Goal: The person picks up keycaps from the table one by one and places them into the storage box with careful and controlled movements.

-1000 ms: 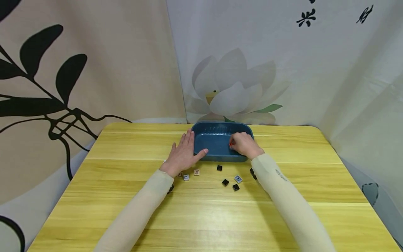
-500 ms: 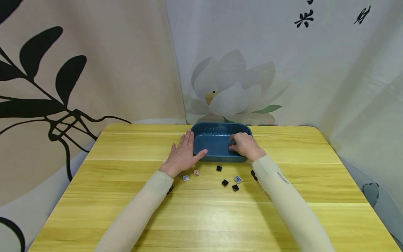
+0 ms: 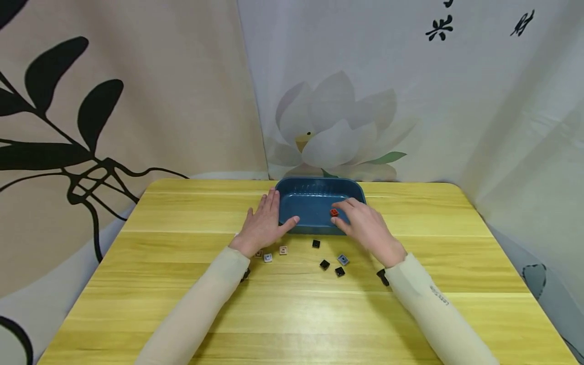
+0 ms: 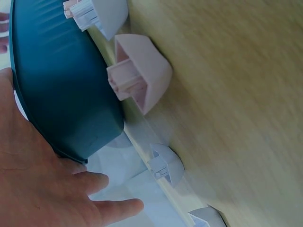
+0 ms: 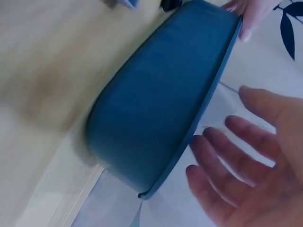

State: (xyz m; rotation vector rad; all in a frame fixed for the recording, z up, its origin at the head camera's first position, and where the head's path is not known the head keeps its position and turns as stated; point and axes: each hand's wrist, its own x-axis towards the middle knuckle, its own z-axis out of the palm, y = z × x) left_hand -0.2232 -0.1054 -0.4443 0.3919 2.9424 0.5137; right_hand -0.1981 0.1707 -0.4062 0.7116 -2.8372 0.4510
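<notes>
**Braced on the left, parted on the right**

A pale cloth backdrop (image 3: 182,111) printed with dark leaves and a white lotus hangs behind everything. In front of it spreads a yellow, wood-grained worktop (image 3: 292,314).

Near its far edge sits a dark-blue rectangular tray (image 3: 303,205) with rounded corners and raised walls, probably placed there to catch small pieces within easy reach.

Two bare hands attend it. The left hand (image 3: 265,221) lies open, its straight fingers along the tray's left side and its thumb over the near rim, gripping nothing; this looks meant to steady the tray. The right hand (image 3: 367,225) hangs over the right part, thumb and fingers loosely parted, apparently holding nothing.

Smallest are the square plastic keycaps. A red one (image 3: 334,213) shows within the tray's outline, between the right thumb and fingertips; whether any touches it cannot be told. On the near side, outside the tray, lie three black ones (image 3: 324,264), a grey-blue one (image 3: 343,259), a pale-pink one (image 3: 283,250) and a white one (image 3: 267,258), loosely scattered rather than ordered.
</notes>
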